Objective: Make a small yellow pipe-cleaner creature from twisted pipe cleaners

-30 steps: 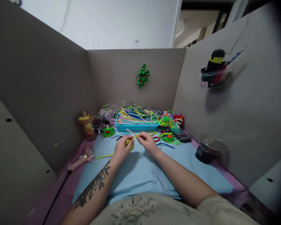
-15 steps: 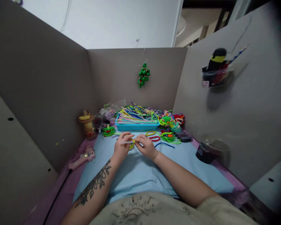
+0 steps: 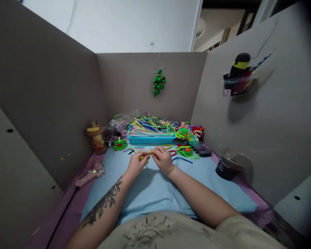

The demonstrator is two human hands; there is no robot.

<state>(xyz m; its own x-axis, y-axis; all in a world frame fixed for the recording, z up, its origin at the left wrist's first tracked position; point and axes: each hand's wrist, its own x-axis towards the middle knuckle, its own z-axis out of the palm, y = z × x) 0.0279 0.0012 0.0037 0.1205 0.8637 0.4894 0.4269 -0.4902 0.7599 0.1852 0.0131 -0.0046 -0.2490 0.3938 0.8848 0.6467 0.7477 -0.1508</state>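
Over the blue work cloth, my left hand point(image 3: 138, 164) is closed, its fingertips pinching a yellow pipe cleaner point(image 3: 142, 157). Part of that piece hides behind the fingers. My right hand point(image 3: 162, 160) is closed too, thumb and forefinger meeting at the yellow bit between the hands. Just beyond them lie a yellow loop point(image 3: 167, 146) and a red loop point(image 3: 173, 153) of pipe cleaner. To the right of my right hand rests a blue pipe cleaner point(image 3: 182, 159). A turquoise tray point(image 3: 152, 140) heaped with coloured pipe cleaners stands behind my hands.
A pink glue gun point(image 3: 90, 175) with a cord lies at left, near a lidded cup point(image 3: 97, 140). A green fuzzy figure point(image 3: 120, 144) sits left of the tray. At right are several fuzzy pieces and a dark tub point(image 3: 227, 168). Grey panels point(image 3: 150, 79) enclose the table.
My left hand has turned, its fingers curling in more. The pale strip that crossed its fingers no longer shows there. My right hand has barely shifted.
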